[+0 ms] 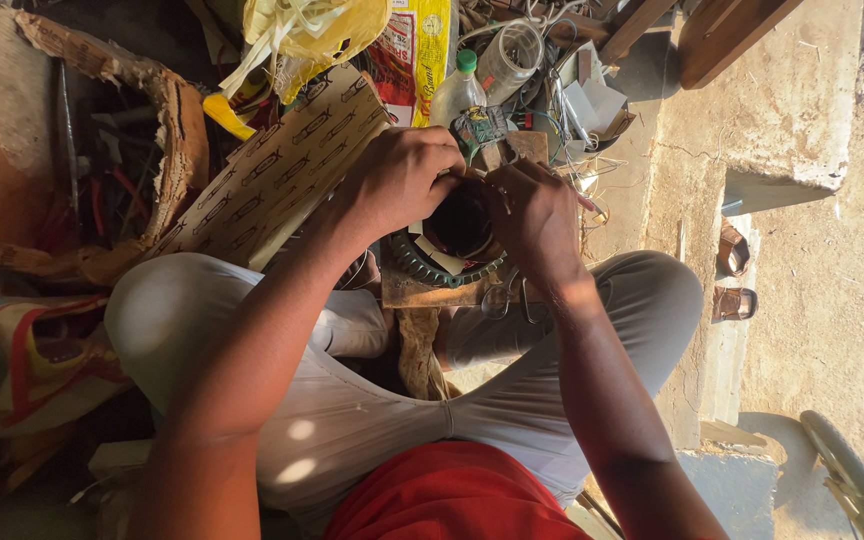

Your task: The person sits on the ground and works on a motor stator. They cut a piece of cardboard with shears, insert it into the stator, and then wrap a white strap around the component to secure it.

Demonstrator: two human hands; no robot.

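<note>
Forearms: both nearest the lens, run up from bottom edge and converge mid-frame over crossed legs in pale trousers [352,420]; red cloth [452,500] at the lap.
Cardboard sheet: patterned flat panel [282,170] leans left of the hands, partly under the left wrist.
Torn box: ragged cardboard box [167,130] far left, contents dark, hard to make out.
Left hand: left hand [397,180] curled over the top-left of the round part, fingers bent, gripping its rim.
Right hand: right hand [532,215] closed on the part's right side, fingertips pinched at the rim; whether it pinches wire or a tool, cannot tell.
Workpiece: round motor stator [457,235] with dark bore and green ribbed ring, between both hands, sitting on a wooden block [432,292] above the knees.
Bottle: clear plastic bottle [457,90] with green cap, just beyond the hands.
Hidden: stator's upper half covered by both hands; clutter behind it tangled, unreadable.
Sandals: pair [734,275] right, on the concrete step.
</note>
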